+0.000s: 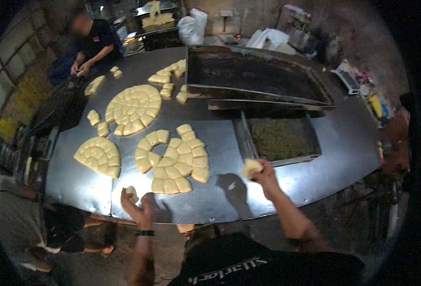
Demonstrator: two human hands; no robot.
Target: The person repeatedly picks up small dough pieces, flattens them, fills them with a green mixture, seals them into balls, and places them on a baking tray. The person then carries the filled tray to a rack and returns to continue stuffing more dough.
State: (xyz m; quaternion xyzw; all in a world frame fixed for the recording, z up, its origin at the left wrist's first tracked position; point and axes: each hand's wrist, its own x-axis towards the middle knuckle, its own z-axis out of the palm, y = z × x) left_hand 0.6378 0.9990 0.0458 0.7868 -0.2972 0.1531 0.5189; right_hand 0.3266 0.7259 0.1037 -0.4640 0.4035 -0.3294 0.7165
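My right hand [269,180] grips a pale dough piece [250,169] beside the near left corner of a shallow metal tray. Greenish-brown, grainy material [278,138] lies in that tray. Near the table's front edge, my left hand [138,210] holds a smaller dough piece [132,195], partly hidden by the fingers. Between my hands and farther in lies a cluster of cut dough pieces [176,157], pressed together with an open gap at its upper left. A half-round slab of scored dough [99,155] sits to the left, and a larger round one [135,107] behind it.
Large dark baking trays [257,73] are stacked on the back of the metal table [214,136]. More dough pieces [166,73] lie beside them. A co-worker [94,46] at the far left handles something small. Packets [374,103] lie at the right edge, white plastic bags [192,26] behind.
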